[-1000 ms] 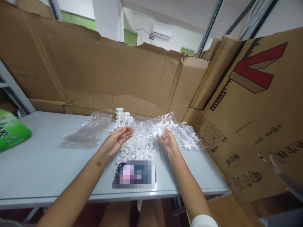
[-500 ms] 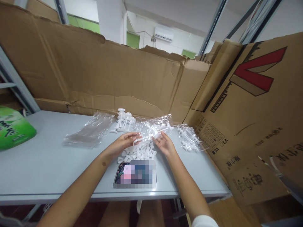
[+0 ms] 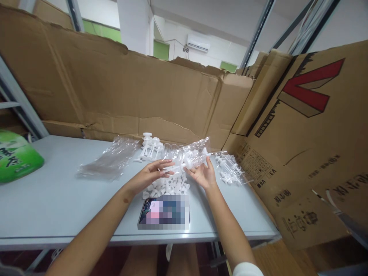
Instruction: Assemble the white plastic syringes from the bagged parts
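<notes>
A clear plastic bag (image 3: 202, 145) with a ribbed, translucent white part (image 3: 197, 161) in or against it is between my hands. My left hand (image 3: 153, 174) pinches its left end. My right hand (image 3: 202, 174) is closed around the lower right side, thumb up near the part's right end. Below them lies a pile of small white pieces (image 3: 166, 187). White plungers (image 3: 151, 147) stand behind my left hand. To the right, filled clear bags (image 3: 230, 168) lie in a heap. Flat clear bags (image 3: 107, 161) are stacked on the left.
A phone (image 3: 163, 212) with a partly blurred screen lies near the front edge of the grey table (image 3: 57, 199). A green package (image 3: 18, 157) is at the far left. Cardboard walls (image 3: 129, 92) close off the back and right.
The ribbed part between my hands now shows more clearly, slanting up to the right. My right hand has shifted slightly right, and its thumb has risen.
</notes>
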`<state>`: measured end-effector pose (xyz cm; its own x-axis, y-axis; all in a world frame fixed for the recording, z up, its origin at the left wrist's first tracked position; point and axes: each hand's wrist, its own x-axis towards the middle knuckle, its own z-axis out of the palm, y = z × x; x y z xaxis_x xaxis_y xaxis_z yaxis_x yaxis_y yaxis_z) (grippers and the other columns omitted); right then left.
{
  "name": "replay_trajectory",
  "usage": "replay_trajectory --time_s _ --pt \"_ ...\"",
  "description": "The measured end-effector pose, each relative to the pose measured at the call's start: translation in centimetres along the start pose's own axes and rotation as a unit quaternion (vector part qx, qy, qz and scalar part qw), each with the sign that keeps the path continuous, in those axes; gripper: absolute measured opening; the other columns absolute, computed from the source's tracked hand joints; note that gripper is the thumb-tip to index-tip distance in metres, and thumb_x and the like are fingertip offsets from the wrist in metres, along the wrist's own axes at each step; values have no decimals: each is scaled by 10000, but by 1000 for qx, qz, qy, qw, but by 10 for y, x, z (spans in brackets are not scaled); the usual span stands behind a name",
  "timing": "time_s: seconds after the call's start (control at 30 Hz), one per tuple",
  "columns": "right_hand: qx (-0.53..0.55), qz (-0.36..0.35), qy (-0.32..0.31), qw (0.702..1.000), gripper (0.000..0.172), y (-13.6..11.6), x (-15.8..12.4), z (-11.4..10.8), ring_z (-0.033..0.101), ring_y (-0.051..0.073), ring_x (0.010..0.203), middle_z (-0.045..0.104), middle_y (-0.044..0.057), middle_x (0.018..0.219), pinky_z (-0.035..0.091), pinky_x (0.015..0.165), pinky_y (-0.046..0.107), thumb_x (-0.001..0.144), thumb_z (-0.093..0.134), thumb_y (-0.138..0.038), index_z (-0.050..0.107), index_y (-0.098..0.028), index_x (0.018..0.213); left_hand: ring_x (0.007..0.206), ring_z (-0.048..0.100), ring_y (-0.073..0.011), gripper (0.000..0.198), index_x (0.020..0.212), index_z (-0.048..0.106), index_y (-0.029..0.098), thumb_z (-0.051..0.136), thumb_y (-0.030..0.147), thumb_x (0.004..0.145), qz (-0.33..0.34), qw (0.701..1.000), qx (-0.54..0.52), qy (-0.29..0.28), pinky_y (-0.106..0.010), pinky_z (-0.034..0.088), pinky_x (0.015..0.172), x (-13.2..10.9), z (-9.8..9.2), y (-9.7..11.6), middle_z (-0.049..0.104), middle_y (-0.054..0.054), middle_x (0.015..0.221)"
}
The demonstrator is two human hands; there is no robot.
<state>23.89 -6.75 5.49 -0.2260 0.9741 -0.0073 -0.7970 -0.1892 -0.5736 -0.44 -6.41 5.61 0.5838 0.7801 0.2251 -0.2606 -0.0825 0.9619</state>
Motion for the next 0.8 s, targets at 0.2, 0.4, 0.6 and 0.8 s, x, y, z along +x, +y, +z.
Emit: replay_trajectory --time_s 0.2,0.4,0.6,0.8 --pt "-32 -78 95 992 270 -11 6 -14 631 161 684 638 3 771 527 644 346 732 575 -466 551 -233 867 1025 569 -261 417 1211 465 255 543 306 804 30 998 39 26 -436 404 911 0 -5 0 492 -102 1282" --pt "-36 -70 136 988 113 -15 10 -19 629 157 608 630 -12 675 525 566 302 744 588 -317 540 -215 751 1035 570 -249 461 1211 444 281 573 367 777 39 996 43 61 -467 340 987 2 -1 -1 450 -88 1319" --pt "-6 -14 111 994 63 8 13 -16 654 172 675 641 3 693 537 667 330 756 571 -250 538 -203 781 1074 543 -249 536 1185 494 200 650 380 705 35 991 19 125 -423 373 976 8 -3 -6 619 -102 1106" --pt "-9 0 82 997 198 17 14 -15 658 163 722 662 15 774 533 717 329 775 560 -222 550 -202 972 1185 440 -273 451 1134 568 188 609 396 736 28 992 30 117 -425 349 998 8 -6 -11 533 -75 1246"
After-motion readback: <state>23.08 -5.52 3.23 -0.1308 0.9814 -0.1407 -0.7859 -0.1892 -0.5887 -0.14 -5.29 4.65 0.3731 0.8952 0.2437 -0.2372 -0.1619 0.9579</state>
